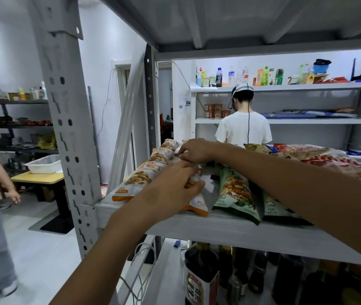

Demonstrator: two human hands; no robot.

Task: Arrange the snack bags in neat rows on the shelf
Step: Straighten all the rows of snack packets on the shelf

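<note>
Left hand (170, 186) clasps the near orange bag (135, 181), right hand (193, 150) pinches the far orange bag (164, 150): row forming, green bags (236, 192) and red bags (329, 159) likely next.

The one head-worn wide-angle camera sits close to the shelf (219, 230), facing forward and slightly down, its front edge running from eight to four o'clock.

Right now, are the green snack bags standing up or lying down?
Lying down. The green snack bags lie on the shelf, printed faces up, bottom edges toward the front, one partly overlapping the next.
</note>
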